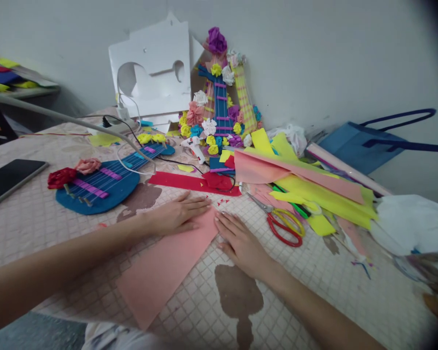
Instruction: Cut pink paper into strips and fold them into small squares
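Observation:
A pink felt sheet [164, 270] lies flat on the patterned tablecloth [314, 272] in front of me. My left hand [177, 214] rests flat on the sheet's far end, fingers stretched out toward the right. My right hand [241, 243] lies flat just beside the sheet's right corner, fingertips touching its edge. Neither hand holds anything. Scissors with red and yellow handles [282, 221] lie on the cloth a short way to the right of my right hand.
A blue felt guitar [105, 187] with red and pink roses lies at left. A red felt strip [190, 182], a glue gun [195, 146], a flower-covered guitar model [221, 107], yellow and pink sheets [314, 184], a blue bag [365, 138] and a phone [7, 177] surround the work area.

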